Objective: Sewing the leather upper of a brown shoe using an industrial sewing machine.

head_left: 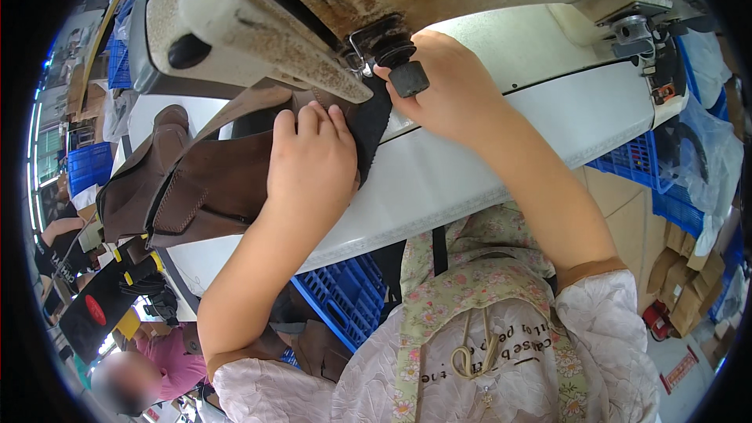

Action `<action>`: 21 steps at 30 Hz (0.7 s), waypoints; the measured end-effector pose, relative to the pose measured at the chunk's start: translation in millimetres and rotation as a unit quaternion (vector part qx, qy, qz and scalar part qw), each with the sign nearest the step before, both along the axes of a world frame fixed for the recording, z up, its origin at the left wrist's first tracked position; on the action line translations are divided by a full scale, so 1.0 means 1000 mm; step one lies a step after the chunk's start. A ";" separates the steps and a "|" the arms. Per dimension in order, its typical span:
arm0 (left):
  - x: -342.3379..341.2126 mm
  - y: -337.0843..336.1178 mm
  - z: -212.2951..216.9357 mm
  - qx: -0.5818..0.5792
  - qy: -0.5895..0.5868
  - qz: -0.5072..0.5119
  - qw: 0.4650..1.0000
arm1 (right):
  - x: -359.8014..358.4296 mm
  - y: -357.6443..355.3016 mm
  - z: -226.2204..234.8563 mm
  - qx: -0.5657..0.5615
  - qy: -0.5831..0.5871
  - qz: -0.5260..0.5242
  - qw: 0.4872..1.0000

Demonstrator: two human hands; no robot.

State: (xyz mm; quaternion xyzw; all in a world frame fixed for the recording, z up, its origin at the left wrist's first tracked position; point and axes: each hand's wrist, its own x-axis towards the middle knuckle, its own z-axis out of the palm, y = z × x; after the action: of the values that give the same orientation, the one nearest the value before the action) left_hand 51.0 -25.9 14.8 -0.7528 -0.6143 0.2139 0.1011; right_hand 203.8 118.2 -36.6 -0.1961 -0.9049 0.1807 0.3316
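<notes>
A brown leather boot upper (235, 172) with stitched seams lies across the white table, under the head of a sewing machine (243, 39). Gripping the upper near its right end is my left hand (313, 160), its fingers bent together on the leather and its thumb mostly hidden. Dark lining (373, 121) shows at that end, just beside the needle area. My right hand (446, 82) reaches in on the far side, its fingertips closed on the lining's edge next to the presser foot. A dark knob (409, 78) covers part of these fingers.
The white table (446, 164) curves in front of me. Blue crates stand below it (345, 298) and at the right (627, 160), with plastic bags (701, 164) and cardboard (685, 274) nearby. Another person in pink (176, 360) sits at the lower left.
</notes>
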 end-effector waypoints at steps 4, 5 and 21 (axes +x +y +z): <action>0.008 0.003 -0.005 0.009 0.024 0.017 1.000 | -0.003 0.008 -0.002 0.026 -0.027 0.012 0.999; 0.011 0.004 -0.004 0.009 0.025 0.017 0.999 | -0.004 0.009 -0.003 0.021 -0.034 0.016 0.999; 0.038 0.008 -0.012 0.021 0.057 0.110 0.992 | -0.008 -0.005 0.003 0.003 -0.063 -0.005 0.998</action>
State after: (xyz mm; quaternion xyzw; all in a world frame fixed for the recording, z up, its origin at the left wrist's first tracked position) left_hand 88.7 -17.5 2.5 -0.6645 -0.6912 0.2537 0.1277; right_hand 196.3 112.7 -33.5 -0.2106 -0.9237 0.1633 0.2751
